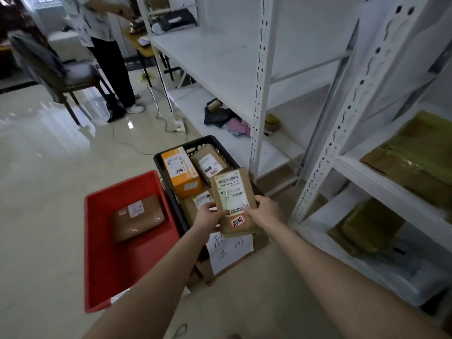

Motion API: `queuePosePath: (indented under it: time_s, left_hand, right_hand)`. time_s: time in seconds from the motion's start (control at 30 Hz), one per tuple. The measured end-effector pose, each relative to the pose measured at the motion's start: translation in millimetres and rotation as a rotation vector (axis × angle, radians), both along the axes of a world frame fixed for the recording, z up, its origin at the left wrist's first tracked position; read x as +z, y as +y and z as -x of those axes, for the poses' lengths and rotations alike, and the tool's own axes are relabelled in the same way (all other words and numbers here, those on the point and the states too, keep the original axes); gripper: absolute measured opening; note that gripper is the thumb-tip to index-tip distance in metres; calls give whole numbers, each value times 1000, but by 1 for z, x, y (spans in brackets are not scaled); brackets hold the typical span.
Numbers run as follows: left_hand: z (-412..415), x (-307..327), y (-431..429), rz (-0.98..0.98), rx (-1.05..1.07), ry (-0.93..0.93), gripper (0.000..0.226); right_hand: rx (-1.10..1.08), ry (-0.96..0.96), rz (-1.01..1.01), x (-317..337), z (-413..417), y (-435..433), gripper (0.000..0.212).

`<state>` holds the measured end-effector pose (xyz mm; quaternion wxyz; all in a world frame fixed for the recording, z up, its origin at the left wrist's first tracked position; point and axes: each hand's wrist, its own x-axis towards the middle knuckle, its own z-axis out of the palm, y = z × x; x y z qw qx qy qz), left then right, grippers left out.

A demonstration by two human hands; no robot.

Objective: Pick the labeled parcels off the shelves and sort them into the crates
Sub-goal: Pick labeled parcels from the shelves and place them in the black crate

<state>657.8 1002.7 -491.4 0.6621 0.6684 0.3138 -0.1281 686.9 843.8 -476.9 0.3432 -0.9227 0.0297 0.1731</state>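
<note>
A worker's left hand (209,215) and right hand (263,211) pinch a brown labeled parcel (233,201) by its lower edges, label up, apparently to read it, above the black crate (168,152) beside the red crate (97,241).

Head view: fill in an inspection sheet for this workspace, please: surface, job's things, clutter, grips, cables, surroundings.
Surface: glossy pale floor.
Job's things: held parcel above the black crate, which holds an orange box and brown parcels; red crate holds a single parcel; shelf parcels on the right.
Clutter: dark and pink items on a low shelf; handwritten sign by the black crate.
Grips: left hand and right hand both pinch the held parcel's lower part.
Cables: cable trails across the floor near a power strip.
Surroundings: white shelving; standing person and chair behind.
</note>
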Motion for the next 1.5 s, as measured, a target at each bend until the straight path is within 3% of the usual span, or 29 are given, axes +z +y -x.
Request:
queuePosePath:
  time_s: [0.13, 0.27, 0.47, 0.8, 1.03, 1.2, 1.37, 1.5]
  left_hand:
    - [-48, -23, 8, 89, 14, 39, 43]
    - [-89, -48, 10, 60, 8, 59, 38]
    - [-135, -83, 8, 62, 105, 73, 65]
    - [-152, -127, 12, -43, -22, 151, 42]
    - [-168, -125, 13, -673, -535, 157, 48]
    - [-164, -122, 28, -755, -712, 211, 57]
    - [-161, -103, 28, -844, -796, 194, 61]
    - [-163, -82, 19, -1025, -934, 60, 71]
  right_hand:
    - [30, -32, 121, -13, -53, 15, 28]
    - [54, -42, 180, -39, -103, 28, 46]
    - [129, -52, 273, -81, -156, 43, 53]
    - [275, 75, 322, -138, -181, 53, 59]
    - [541, 118, 557, -143, -189, 68, 57]
    - [598, 263, 558, -164, -178, 69, 63]
    - [500, 231, 476, -145, -168, 62, 63]
    - [331, 134, 432, -106, -151, 44, 67]
